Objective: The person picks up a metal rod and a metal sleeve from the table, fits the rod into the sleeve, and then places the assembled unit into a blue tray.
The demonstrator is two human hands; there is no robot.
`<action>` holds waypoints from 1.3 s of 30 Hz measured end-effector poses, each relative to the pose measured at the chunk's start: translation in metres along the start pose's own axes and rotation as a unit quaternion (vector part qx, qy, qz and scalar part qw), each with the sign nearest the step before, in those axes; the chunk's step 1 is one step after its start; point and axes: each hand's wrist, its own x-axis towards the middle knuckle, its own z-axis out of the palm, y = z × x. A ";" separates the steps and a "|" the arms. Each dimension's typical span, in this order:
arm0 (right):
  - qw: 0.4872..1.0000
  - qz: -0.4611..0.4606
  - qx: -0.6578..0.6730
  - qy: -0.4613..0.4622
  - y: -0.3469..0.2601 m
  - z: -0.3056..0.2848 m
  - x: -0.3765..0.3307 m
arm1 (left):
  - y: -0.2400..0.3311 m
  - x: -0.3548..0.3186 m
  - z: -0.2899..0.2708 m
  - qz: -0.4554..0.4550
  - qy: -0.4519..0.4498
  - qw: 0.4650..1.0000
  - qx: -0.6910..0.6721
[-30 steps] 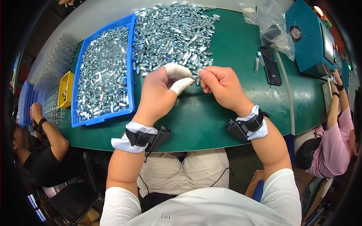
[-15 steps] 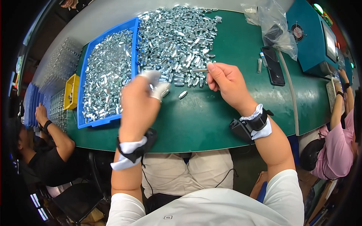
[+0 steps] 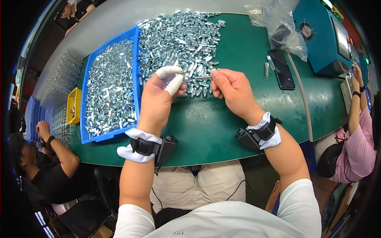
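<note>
My left hand (image 3: 157,93), with white covers on thumb and forefinger, pinches a small shiny hexagonal metal nut (image 3: 185,80), partly hidden by the fingertips. In my right hand (image 3: 233,86) a thin metal rod (image 3: 204,77) is held between thumb and fingers, pointing left toward the nut. Rod and nut are close together; whether the tip is inside the nut I cannot tell. Behind both hands spreads a loose pile of similar metal nuts (image 3: 174,43) on the green table (image 3: 210,131). A blue tray (image 3: 108,137) full of the same nuts stands left of my left hand.
A yellow bin (image 3: 72,106) and clear racks of parts (image 3: 60,85) stand beyond the tray. At the right lie a phone (image 3: 283,70), a small tube (image 3: 266,70) and a plastic bag (image 3: 281,29), near a teal machine (image 3: 319,39). Other people work at both sides.
My left hand has moved right and up to the rod and is now steady, pinching a nut. My right hand has shifted slightly left and down, still holding the rod.
</note>
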 end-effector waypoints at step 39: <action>0.999 -0.021 -0.033 -0.001 -0.005 0.004 -0.004 | 0.043 -0.033 -0.128 0.183 0.051 0.693 0.696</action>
